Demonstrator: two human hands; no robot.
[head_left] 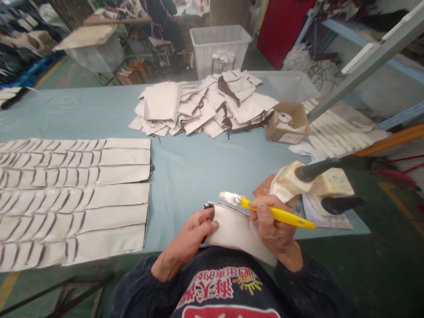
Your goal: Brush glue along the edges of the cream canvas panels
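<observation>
At the near edge of the blue table (188, 185), the left hand (187, 240), fingers spread, presses on a pale curved panel (236, 234); the closed right hand (274, 221) grips a yellow-handled paste brush (276, 211) over it. Stacked panels (198, 106) pile at twelve o'clock.

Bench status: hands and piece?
Right hand: yellow-handled white-tipped brush, held. Left hand: on curved cream panel. Cream crusted block with black grips beside right hand.
</observation>
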